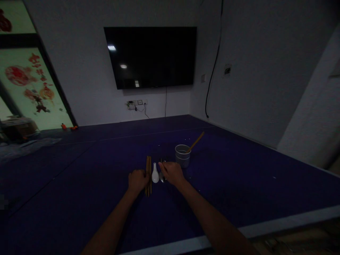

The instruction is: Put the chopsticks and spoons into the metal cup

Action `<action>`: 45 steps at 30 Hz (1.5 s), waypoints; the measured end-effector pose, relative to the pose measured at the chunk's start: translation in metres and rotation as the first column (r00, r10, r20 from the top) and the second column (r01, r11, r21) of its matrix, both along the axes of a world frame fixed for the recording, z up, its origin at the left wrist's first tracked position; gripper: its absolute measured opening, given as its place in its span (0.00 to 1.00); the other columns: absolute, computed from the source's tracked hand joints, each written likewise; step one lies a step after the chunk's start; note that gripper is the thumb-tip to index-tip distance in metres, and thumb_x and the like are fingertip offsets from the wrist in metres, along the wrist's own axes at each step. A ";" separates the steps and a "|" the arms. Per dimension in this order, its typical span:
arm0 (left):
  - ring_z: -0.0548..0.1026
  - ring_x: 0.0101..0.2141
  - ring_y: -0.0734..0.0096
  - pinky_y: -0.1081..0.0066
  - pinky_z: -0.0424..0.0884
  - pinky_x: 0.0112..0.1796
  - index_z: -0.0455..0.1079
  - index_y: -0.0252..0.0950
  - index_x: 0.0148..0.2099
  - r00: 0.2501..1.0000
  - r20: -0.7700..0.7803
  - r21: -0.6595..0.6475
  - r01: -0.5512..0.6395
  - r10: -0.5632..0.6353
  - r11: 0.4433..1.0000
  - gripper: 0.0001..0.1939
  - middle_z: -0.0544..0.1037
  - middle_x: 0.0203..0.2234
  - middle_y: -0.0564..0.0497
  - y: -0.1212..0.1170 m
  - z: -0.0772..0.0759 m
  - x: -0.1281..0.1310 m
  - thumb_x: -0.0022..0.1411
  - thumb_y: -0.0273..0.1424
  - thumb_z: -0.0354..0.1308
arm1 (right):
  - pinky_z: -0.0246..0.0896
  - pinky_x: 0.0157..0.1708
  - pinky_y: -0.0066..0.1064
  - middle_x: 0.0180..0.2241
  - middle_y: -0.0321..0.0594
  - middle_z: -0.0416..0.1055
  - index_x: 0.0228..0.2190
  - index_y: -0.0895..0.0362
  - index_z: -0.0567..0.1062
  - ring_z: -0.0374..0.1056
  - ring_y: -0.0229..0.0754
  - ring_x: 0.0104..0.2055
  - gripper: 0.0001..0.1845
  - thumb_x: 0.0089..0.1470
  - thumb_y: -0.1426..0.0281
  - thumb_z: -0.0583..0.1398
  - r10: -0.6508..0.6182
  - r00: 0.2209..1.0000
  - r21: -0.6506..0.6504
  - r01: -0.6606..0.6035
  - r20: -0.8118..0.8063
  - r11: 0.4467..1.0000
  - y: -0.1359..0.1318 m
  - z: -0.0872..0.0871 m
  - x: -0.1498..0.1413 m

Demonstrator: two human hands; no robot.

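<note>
A bundle of wooden chopsticks [148, 174] lies on the dark blue table [79, 198]. My left hand [137, 180] rests beside the bundle, fingers curled against it. A white ceramic spoon [155, 175] lies just right of the chopsticks. My right hand [172, 172] lies over a metal spoon [162, 178], fingers bent down onto it. Behind it stands a grey metal cup [182, 155] with one wooden chopstick [196, 141] leaning out to the right.
The table has a white edge line [278, 225] along its near side and runs to the walls. A dark television [151, 56] hangs on the far wall above power sockets [135, 103]. Boxes [18, 129] sit at far left.
</note>
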State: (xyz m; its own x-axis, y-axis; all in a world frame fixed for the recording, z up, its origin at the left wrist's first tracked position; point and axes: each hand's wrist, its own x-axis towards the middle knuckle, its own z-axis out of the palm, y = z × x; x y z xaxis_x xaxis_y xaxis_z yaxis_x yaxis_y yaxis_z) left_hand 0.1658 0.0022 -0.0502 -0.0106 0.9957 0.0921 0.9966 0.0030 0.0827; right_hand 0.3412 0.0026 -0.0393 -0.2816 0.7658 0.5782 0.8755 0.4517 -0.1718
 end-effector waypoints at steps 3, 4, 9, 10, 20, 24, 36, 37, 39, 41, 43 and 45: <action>0.76 0.41 0.57 0.64 0.65 0.42 0.75 0.35 0.39 1.000 -0.020 -0.015 -0.020 0.019 1.000 0.23 0.79 0.35 0.40 -0.001 0.002 -0.001 0.62 0.42 0.43 | 0.49 0.27 0.26 0.27 0.41 0.77 0.25 0.56 0.75 0.72 0.38 0.29 0.24 0.63 0.62 0.46 -0.001 1.000 0.006 0.001 0.008 1.000 0.001 -0.001 0.000; 0.76 0.42 0.57 0.63 0.64 0.43 0.75 0.34 0.40 0.999 -0.024 -0.022 -0.030 0.029 0.999 0.23 0.79 0.36 0.40 -0.001 0.003 -0.001 0.62 0.42 0.42 | 0.49 0.27 0.26 0.27 0.41 0.77 0.25 0.56 0.75 0.72 0.38 0.30 0.24 0.63 0.62 0.46 -0.002 1.000 0.007 0.002 0.013 1.000 0.001 -0.001 0.000; 0.75 0.43 0.54 0.59 0.63 0.45 0.75 0.33 0.41 0.998 -0.035 -0.040 -0.056 0.055 0.998 0.24 0.78 0.37 0.37 -0.004 0.006 -0.003 0.61 0.41 0.42 | 0.48 0.26 0.27 0.26 0.41 0.77 0.24 0.57 0.75 0.72 0.38 0.29 0.25 0.63 0.62 0.46 -0.008 1.000 0.017 0.008 0.023 1.000 0.001 -0.002 0.000; 0.75 0.43 0.54 0.59 0.63 0.45 0.75 0.33 0.40 0.998 -0.040 -0.038 -0.054 0.052 0.998 0.24 0.78 0.37 0.37 -0.004 0.006 -0.003 0.61 0.41 0.42 | 0.48 0.26 0.27 0.26 0.41 0.77 0.24 0.57 0.75 0.72 0.38 0.29 0.25 0.63 0.62 0.45 -0.006 1.000 0.022 0.005 0.021 1.000 0.001 -0.002 0.000; 0.75 0.42 0.53 0.57 0.62 0.44 0.75 0.31 0.39 0.993 -0.115 0.011 0.016 -0.014 1.000 0.23 0.78 0.36 0.36 -0.008 0.008 0.000 0.62 0.39 0.41 | 0.48 0.26 0.26 0.27 0.41 0.77 0.25 0.56 0.75 0.71 0.37 0.29 0.25 0.63 0.62 0.45 -0.003 1.000 0.013 0.003 0.015 1.000 0.001 -0.002 0.000; 0.75 0.43 0.54 0.57 0.62 0.45 0.75 0.33 0.40 0.989 -0.129 -0.007 0.067 -0.067 0.998 0.21 0.79 0.35 0.37 -0.006 0.008 -0.002 0.62 0.36 0.42 | 0.48 0.26 0.26 0.27 0.41 0.76 0.25 0.56 0.75 0.70 0.37 0.28 0.25 0.63 0.62 0.45 0.004 1.000 0.012 -0.004 0.003 1.000 0.001 -0.002 0.000; 0.76 0.39 0.59 0.64 0.64 0.39 0.74 0.35 0.37 0.990 -0.132 0.025 0.049 -0.045 0.999 0.17 0.79 0.32 0.41 -0.002 0.009 -0.008 0.61 0.36 0.45 | 0.48 0.27 0.28 0.27 0.42 0.76 0.24 0.56 0.74 0.71 0.38 0.29 0.25 0.63 0.61 0.45 0.022 0.999 -0.018 -0.023 -0.036 1.000 0.003 -0.004 0.001; 0.76 0.38 0.59 0.64 0.64 0.38 0.74 0.34 0.36 0.990 -0.135 0.052 0.053 -0.046 0.997 0.17 0.79 0.32 0.41 -0.002 0.010 -0.009 0.61 0.36 0.45 | 0.49 0.27 0.27 0.27 0.42 0.76 0.24 0.56 0.74 0.70 0.38 0.29 0.25 0.63 0.60 0.45 0.025 0.998 -0.033 -0.027 -0.059 0.999 0.004 -0.004 0.001; 0.75 0.37 0.60 0.65 0.63 0.37 0.73 0.35 0.34 0.989 -0.133 0.128 0.082 -0.065 0.988 0.17 0.78 0.30 0.42 -0.002 0.014 -0.010 0.62 0.36 0.45 | 0.49 0.27 0.27 0.26 0.42 0.76 0.23 0.56 0.74 0.70 0.39 0.28 0.25 0.62 0.59 0.46 0.034 0.990 -0.069 -0.044 -0.137 0.997 0.006 -0.005 0.001; 0.74 0.36 0.62 0.65 0.62 0.37 0.72 0.35 0.32 0.985 -0.121 0.228 0.148 -0.123 0.962 0.16 0.78 0.29 0.45 -0.004 0.018 -0.010 0.63 0.35 0.45 | 0.50 0.26 0.27 0.24 0.41 0.74 0.22 0.56 0.74 0.68 0.39 0.27 0.26 0.61 0.57 0.46 0.060 0.963 -0.115 -0.093 -0.261 0.989 0.009 -0.006 0.000; 0.72 0.35 0.63 0.65 0.61 0.37 0.71 0.36 0.30 0.971 -0.119 0.349 0.237 -0.208 0.907 0.15 0.77 0.28 0.46 -0.007 0.020 -0.008 0.63 0.34 0.46 | 0.52 0.27 0.27 0.24 0.39 0.73 0.25 0.55 0.75 0.67 0.39 0.27 0.25 0.60 0.55 0.48 0.123 0.891 -0.149 -0.207 -0.438 0.967 0.012 -0.008 -0.002; 0.71 0.34 0.63 0.64 0.60 0.38 0.69 0.35 0.30 0.942 -0.143 0.463 0.335 -0.304 0.820 0.13 0.75 0.26 0.47 -0.010 0.019 -0.003 0.63 0.33 0.47 | 0.55 0.26 0.27 0.26 0.37 0.73 0.31 0.56 0.76 0.67 0.38 0.26 0.23 0.58 0.53 0.50 0.193 0.756 -0.150 -0.359 -0.626 0.921 0.013 -0.010 -0.006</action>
State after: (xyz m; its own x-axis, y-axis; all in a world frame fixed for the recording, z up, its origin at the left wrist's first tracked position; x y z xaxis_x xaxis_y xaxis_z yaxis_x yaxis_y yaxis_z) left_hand 0.1631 -0.0082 -0.0312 0.3217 0.7756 0.5431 0.9377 -0.3406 -0.0690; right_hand 0.3349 0.0160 -0.0493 -0.1710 0.8466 0.5039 0.4056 0.5266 -0.7471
